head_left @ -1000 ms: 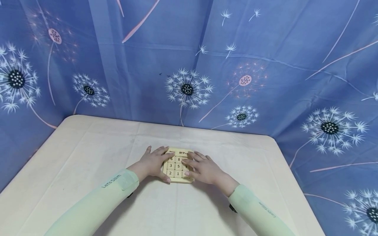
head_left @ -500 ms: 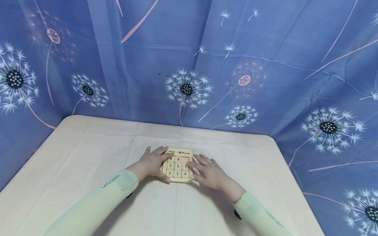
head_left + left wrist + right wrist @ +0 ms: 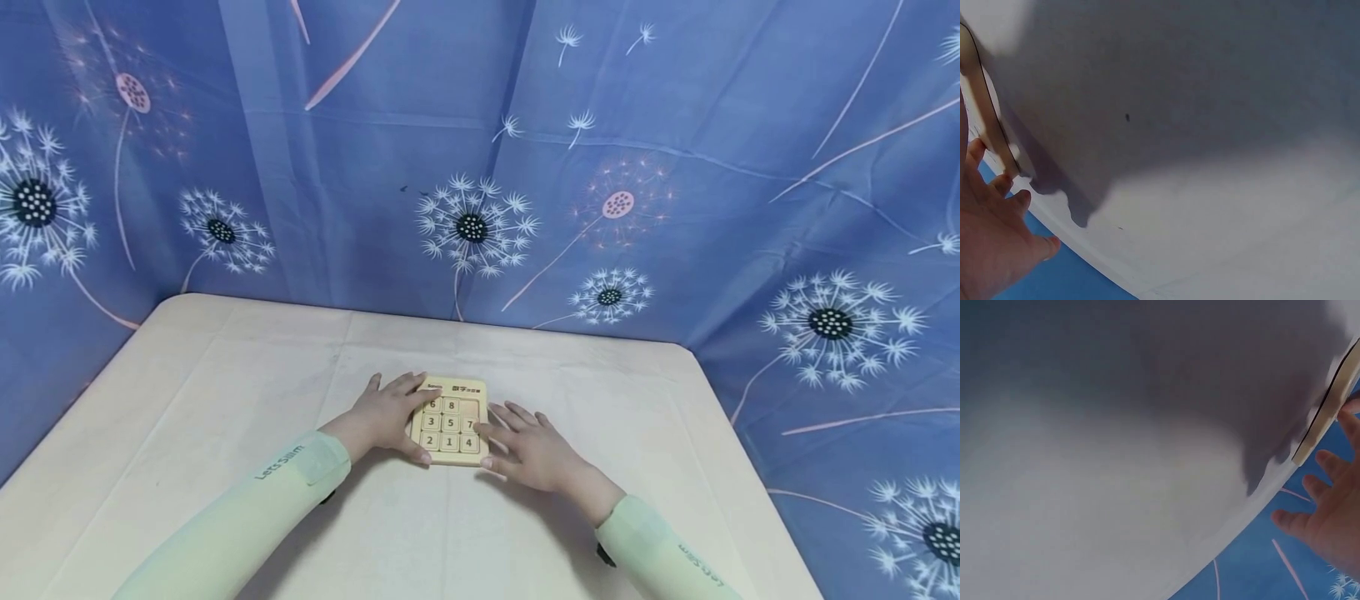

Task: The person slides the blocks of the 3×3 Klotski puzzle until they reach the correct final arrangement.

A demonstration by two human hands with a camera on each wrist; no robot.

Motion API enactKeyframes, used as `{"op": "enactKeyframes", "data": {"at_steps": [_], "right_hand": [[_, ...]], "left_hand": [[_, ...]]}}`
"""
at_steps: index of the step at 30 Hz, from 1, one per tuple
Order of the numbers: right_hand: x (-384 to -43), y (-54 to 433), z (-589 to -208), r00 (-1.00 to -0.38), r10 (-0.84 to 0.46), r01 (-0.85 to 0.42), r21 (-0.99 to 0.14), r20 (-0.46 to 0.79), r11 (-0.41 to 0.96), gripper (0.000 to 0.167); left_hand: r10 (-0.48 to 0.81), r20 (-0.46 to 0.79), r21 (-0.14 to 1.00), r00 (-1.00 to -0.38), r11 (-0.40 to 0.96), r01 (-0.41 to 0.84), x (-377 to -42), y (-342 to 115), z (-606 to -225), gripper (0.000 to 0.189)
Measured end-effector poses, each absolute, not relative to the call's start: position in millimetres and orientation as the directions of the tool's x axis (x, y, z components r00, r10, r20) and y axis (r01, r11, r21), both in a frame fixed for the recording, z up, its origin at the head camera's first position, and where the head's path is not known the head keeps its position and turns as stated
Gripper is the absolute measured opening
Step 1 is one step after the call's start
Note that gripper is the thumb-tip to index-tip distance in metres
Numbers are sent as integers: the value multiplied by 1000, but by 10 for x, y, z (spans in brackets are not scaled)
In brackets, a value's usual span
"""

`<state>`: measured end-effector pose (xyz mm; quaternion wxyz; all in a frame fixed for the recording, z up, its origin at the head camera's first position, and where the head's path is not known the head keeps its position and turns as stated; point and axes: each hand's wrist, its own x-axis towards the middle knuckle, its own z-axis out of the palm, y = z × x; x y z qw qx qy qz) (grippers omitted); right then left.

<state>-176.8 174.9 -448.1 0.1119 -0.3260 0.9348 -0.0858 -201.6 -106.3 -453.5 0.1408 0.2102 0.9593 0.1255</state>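
Note:
A pale yellow number slide puzzle lies flat on the table, its square tiles reading 6, 8, then 3, 5, 7, then 2, 1, 4 from the far row to the near one. The upper right slot holds no tile. My left hand spans the puzzle's left side, index finger over the 6 tile and thumb at the near left corner, fingers extended. At the right side, my right hand has its index fingertip at the 7 tile and its thumb at the near right corner, other fingers spread outside the frame.
A pale cloth covers the table. Blue curtains with dandelion prints hang behind and at both sides. Light green sleeves cover both forearms. The puzzle's edge shows at the left wrist view's margin.
My right hand has drawn back to the right, off the puzzle's face, uncovering the 7 and 4 tiles and the vacant slot. My left hand has stayed in place.

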Motion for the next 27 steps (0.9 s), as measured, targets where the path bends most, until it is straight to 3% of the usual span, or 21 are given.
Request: {"op": "enactKeyframes", "data": {"at_steps": [27], "right_hand": [[-1675, 1673, -4502, -804, -574, -545, -192, -156, 816, 60]], "left_hand": [[432, -232, 291, -871, 886, 362, -2017, -1055, -4524, 113]]}}
